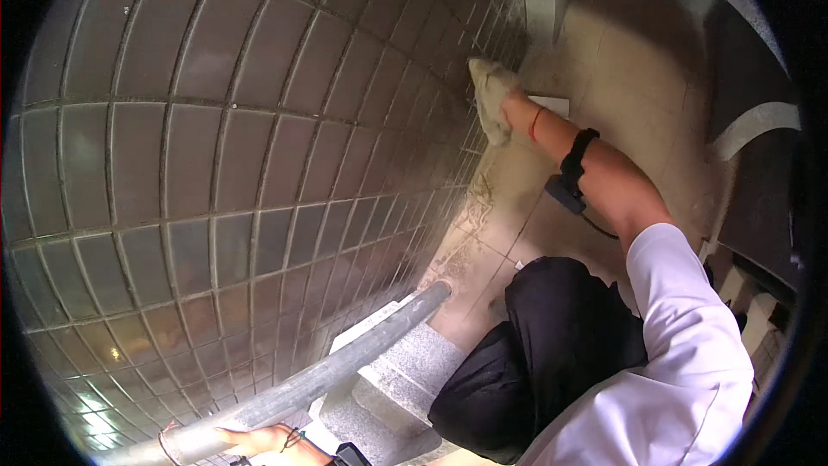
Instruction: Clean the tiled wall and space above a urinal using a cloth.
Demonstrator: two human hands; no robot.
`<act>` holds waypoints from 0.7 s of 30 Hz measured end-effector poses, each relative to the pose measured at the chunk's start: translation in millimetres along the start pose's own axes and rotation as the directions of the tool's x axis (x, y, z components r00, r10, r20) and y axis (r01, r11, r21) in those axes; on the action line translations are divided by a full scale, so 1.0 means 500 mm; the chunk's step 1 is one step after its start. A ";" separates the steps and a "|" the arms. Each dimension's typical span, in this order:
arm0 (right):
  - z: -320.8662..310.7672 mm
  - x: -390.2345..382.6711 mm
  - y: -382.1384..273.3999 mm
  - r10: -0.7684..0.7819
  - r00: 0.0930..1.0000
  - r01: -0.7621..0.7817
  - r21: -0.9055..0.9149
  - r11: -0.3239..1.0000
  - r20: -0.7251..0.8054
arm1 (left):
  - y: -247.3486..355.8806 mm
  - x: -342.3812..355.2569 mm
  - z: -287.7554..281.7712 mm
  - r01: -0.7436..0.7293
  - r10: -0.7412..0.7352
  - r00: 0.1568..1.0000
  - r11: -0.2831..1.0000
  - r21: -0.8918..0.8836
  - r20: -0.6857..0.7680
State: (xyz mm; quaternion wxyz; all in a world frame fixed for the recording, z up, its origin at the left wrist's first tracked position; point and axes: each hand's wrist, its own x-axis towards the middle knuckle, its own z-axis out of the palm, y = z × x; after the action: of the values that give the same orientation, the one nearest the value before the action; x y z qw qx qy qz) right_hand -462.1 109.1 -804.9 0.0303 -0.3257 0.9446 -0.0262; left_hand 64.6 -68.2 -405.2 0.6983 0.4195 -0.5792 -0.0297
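Note:
My right arm reaches forward, and my right hand point(515, 109) presses a pale, crumpled cloth point(492, 95) against the foot of the brown tiled wall point(259, 121). Most of its fingers are covered by the cloth. A black strap with a small box point(567, 197) sits on that forearm, and a cable trails from it. At the lower left, my left hand point(259, 440) grips the grey metal pipe point(345, 354), which slants along the wall like a handrail. Part of that hand is cut off by the lower edge, and a bracelet and a dark band show at its wrist.
Beneath the pipe are grey speckled stone steps point(388, 397). Pale floor tiles point(621, 60) with dirt along the wall's base lie beyond. My black-clad knee point(561, 319) is close in front. A dark panel with a curved grey band point(759, 127) stands at the right.

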 end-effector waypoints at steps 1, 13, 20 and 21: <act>0.019 0.011 0.024 0.009 1.000 -0.009 -0.002 1.000 0.008 | -0.001 0.002 0.001 0.005 -0.004 1.000 0.999 -0.042 0.027; -0.023 -0.082 -0.144 0.103 0.942 -0.221 0.820 -0.529 0.320 | 0.006 -0.004 0.014 0.016 -0.013 0.999 0.998 -0.058 0.050; -0.032 0.001 -0.019 -0.012 0.916 -0.157 0.330 -0.931 0.401 | 0.010 -0.010 0.019 0.058 -0.053 0.996 0.996 -0.069 0.066; -0.035 -0.007 -0.039 -0.016 0.918 -0.160 0.332 -0.930 0.397 | 0.013 -0.012 0.017 0.061 -0.057 0.997 0.996 -0.070 0.060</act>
State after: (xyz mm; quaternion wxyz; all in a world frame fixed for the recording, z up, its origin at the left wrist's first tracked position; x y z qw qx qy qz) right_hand -448.5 96.5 -786.1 0.3671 0.1555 0.2098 -0.8927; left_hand 52.6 -65.8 -406.0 0.6947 0.4099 -0.5852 -0.0832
